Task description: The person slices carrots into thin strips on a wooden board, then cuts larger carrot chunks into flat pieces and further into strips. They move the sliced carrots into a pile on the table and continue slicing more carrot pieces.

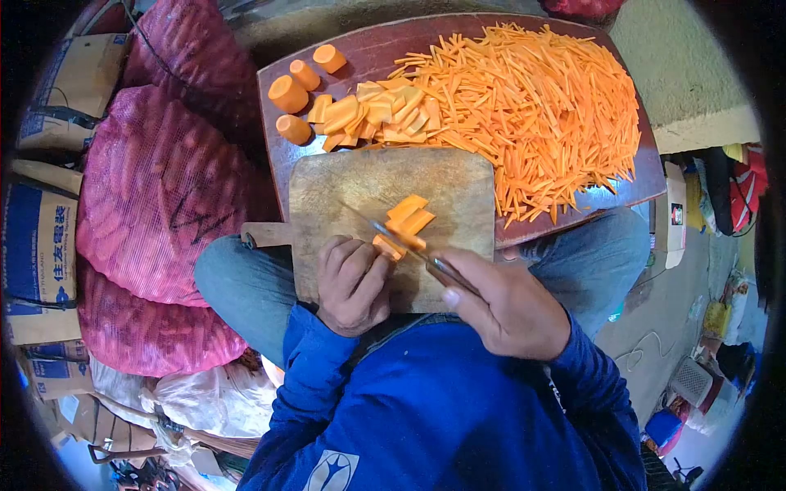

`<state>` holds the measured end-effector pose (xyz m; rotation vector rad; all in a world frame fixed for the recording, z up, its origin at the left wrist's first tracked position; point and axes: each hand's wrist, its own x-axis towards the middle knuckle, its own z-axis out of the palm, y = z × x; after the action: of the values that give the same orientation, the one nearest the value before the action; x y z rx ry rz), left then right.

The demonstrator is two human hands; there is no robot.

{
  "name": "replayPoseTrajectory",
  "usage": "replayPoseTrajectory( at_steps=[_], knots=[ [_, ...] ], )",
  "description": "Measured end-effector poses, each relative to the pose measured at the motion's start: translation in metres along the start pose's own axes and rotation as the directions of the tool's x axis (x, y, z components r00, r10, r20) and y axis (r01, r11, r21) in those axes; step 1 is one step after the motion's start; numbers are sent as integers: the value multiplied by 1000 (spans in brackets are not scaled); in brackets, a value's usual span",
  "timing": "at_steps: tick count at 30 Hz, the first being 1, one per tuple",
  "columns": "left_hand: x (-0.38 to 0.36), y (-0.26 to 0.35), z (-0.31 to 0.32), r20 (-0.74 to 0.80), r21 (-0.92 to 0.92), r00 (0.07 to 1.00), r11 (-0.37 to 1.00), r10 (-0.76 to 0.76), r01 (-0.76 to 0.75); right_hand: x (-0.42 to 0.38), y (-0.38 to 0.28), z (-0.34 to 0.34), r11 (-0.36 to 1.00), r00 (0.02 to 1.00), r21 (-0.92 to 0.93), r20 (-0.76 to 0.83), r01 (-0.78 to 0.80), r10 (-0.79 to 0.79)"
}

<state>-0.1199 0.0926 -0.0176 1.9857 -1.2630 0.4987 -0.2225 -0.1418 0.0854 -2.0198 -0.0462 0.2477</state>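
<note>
A wooden cutting board (360,184) lies across my lap. My left hand (352,282) presses a carrot piece (388,246) against the board with curled fingers. My right hand (503,307) grips a knife (409,245) whose thin blade runs up and left over the carrot piece. A few flat carrot slices (409,214) lie just beyond the blade. Behind the board, a dark wooden tray (360,49) holds a large heap of carrot sticks (532,106), a pile of carrot slabs (377,114) and several short carrot chunks (295,94).
Red mesh sacks of carrots (155,196) are stacked at my left, with cardboard boxes (41,254) beyond them. White plastic bags (205,397) lie below the sacks. Clutter and a small basket (692,380) sit on the floor at right.
</note>
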Motion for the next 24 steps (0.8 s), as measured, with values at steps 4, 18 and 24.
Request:
replayPoseTrajectory(
  at_steps=[4, 18, 24],
  knots=[
    [4, 1, -1, 11, -6, 1000, 1000, 15, -15, -17, -14, -4, 996, 994, -46, 73, -81, 84],
    [-1, -3, -2, 2, -29, 999, 999, 43, -43, -34, -26, 3, 987, 995, -147, 69, -60, 71],
    [0, -3, 0, -19, -20, 999, 999, 45, -46, -28, -29, 0, 981, 987, -173, 121, -87, 109]
  ],
)
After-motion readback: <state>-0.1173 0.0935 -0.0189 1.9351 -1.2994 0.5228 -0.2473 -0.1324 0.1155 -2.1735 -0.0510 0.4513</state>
